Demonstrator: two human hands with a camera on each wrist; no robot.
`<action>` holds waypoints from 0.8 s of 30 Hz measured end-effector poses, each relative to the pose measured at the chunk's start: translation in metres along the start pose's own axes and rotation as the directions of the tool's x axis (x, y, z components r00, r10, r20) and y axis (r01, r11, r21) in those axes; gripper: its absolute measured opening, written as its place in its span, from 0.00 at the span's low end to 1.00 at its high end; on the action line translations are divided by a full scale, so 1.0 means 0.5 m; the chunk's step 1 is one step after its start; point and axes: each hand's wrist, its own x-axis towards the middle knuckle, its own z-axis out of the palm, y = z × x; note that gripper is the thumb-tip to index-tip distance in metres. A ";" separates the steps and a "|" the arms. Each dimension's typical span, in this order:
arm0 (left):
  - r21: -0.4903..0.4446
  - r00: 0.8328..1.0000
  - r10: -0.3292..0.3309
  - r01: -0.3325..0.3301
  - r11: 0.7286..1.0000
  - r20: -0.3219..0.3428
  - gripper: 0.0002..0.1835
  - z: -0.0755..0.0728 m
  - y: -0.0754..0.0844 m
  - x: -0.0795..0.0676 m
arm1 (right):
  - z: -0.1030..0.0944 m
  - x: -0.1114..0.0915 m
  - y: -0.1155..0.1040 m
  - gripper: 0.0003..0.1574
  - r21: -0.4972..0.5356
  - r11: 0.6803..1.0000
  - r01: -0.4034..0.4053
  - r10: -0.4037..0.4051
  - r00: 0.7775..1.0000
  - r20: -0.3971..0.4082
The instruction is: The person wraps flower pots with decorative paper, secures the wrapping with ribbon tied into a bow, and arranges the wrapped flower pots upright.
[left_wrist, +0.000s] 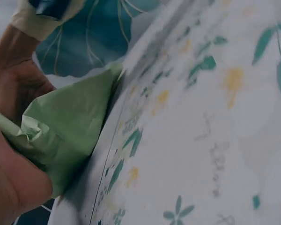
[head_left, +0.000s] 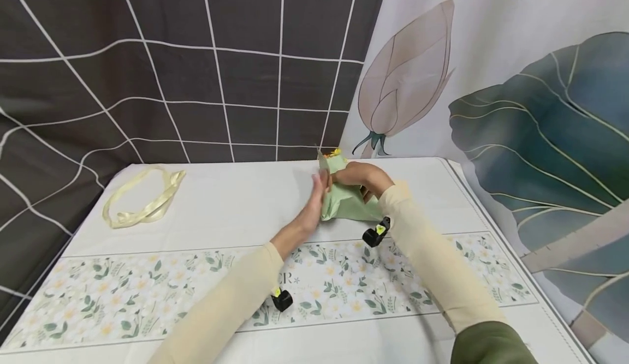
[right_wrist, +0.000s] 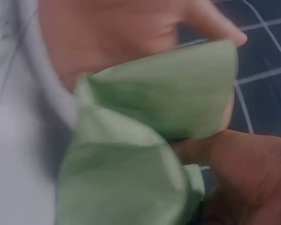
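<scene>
Nearest the camera, an olive-green sleeve (head_left: 491,345) covers the upper part of the right arm, with a long cream-coloured sleeve (head_left: 432,260) below it. Ahead of them, near the far edge of the white, flower-printed surface (head_left: 236,200), a crumpled light green paper wrapper (head_left: 346,206) sits between the two hands. The left hand (head_left: 310,207) lies along one side of it with fingers straight, palm against the paper; the right hand (head_left: 365,177) has bent fingers and seems to grip a fold near the top.

The wrapper should be light and fairly stiff for its thinness: its folds stand up by themselves and its creases look sharp. It would probably crush or tear under a hard squeeze, and a loose flap could spring back if let go. A broad, gentle hold around the gathered lower body looks safer than pinching the free upper edge. Slipperiness is hard to judge, though the sheet looks matt.

A small yellow piece (head_left: 336,151), perhaps a blossom, shows at the wrapper's far end; whatever else is inside is hidden. The right fingertips disappear behind the paper, so their exact hold cannot be told. The right wrist view is blurred and cuts off the wrapper's lower part; the left wrist view crops the left hand.
</scene>
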 end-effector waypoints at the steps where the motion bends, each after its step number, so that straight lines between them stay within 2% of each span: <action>1: 0.126 1.000 0.003 -0.003 0.992 -0.001 0.42 0.005 0.001 0.001 | -0.009 0.000 0.006 0.37 0.032 0.999 0.006 -0.008 0.999 0.044; 2: 0.241 1.000 0.007 -0.007 0.970 0.000 0.42 0.009 0.001 0.002 | -0.019 0.000 0.012 0.39 0.062 0.998 0.014 -0.019 0.996 0.089; 4: 0.419 1.000 0.028 -0.028 0.908 0.006 0.42 0.017 -0.001 0.006 | -0.036 0.002 0.024 0.50 0.133 0.991 0.018 -0.042 0.982 0.182; 7: 0.600 0.999 0.042 -0.028 0.800 -0.010 0.43 0.026 -0.002 0.011 | -0.049 0.003 0.034 0.69 0.224 0.974 0.014 -0.071 0.965 0.251; 8: 0.639 0.999 0.049 -0.028 0.769 -0.015 0.43 0.027 -0.002 0.014 | -0.049 0.003 0.035 0.71 0.220 0.975 0.017 -0.071 0.968 0.241; 10: 0.678 0.998 0.060 -0.030 0.734 -0.021 0.43 0.028 0.000 0.019 | -0.044 0.001 0.035 0.65 0.181 0.983 0.036 -0.074 0.976 0.206; 11: 0.679 0.998 0.059 -0.024 0.734 -0.029 0.42 0.028 0.002 0.022 | -0.040 0.000 0.035 0.60 0.155 0.987 0.043 -0.070 0.982 0.177; 12: 0.663 0.998 0.056 -0.015 0.748 -0.040 0.41 0.027 0.004 0.024 | -0.037 -0.001 0.036 0.54 0.128 0.990 0.054 -0.073 0.986 0.147; 14: 0.612 0.996 0.056 0.000 0.791 -0.074 0.39 0.025 0.008 0.030 | -0.029 -0.004 0.041 0.45 0.089 0.993 0.081 -0.089 0.991 0.096; 15: 0.586 0.994 0.054 0.013 0.810 -0.097 0.37 0.024 0.009 0.033 | -0.025 -0.006 0.045 0.44 0.083 0.992 0.097 -0.103 0.992 0.076; 17: 0.531 0.988 0.048 0.039 0.846 -0.149 0.34 0.021 0.011 0.036 | -0.020 -0.014 0.060 0.45 0.077 0.989 0.126 -0.127 0.992 0.019; 20: 0.484 0.980 0.044 0.056 0.873 -0.193 0.32 0.020 0.009 0.039 | -0.019 -0.037 0.092 0.51 -0.066 0.989 0.129 -0.137 0.982 -0.130; 22: 0.463 0.978 0.039 0.062 0.884 -0.204 0.32 0.022 0.009 0.039 | -0.019 -0.052 0.118 0.55 -0.181 0.982 0.060 -0.104 0.965 -0.242; 24: 0.444 0.977 0.033 0.065 0.894 -0.209 0.33 0.026 0.009 0.040 | -0.019 -0.061 0.142 0.61 -0.279 0.960 -0.038 -0.057 0.944 -0.326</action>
